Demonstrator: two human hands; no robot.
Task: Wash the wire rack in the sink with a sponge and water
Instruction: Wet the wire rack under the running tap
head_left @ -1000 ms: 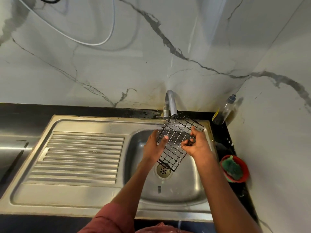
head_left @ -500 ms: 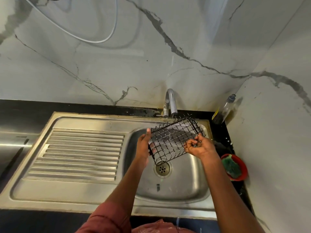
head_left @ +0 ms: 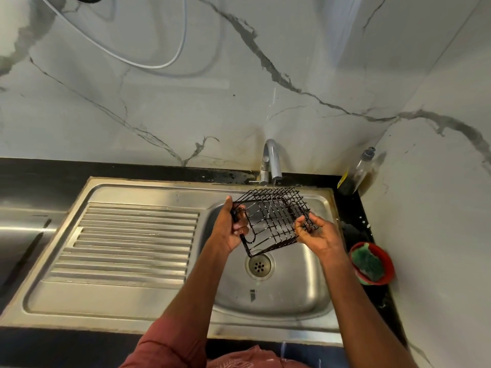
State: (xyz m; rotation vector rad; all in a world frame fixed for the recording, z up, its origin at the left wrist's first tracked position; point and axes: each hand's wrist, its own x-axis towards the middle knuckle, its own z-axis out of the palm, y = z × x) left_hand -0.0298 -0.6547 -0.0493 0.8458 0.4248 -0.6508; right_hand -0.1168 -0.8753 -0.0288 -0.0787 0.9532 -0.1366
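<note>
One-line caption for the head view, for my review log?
Both hands, left hand and right hand, hold a black wire rack under the tap above the steel sink; sponge sits aside.

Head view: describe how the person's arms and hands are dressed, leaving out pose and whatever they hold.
Both forearms are bare from elbow to wrist. The left hand and right hand wear no gloves; no rings, watch or bracelets show. A reddish-pink sleeve covers the left upper arm, ending near the elbow. No sleeve shows on the right arm.

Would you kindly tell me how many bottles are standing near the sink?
1. A clear bottle with a grey cap stands on the dark counter in the back right corner, beside the tap. None seems hidden.
</note>
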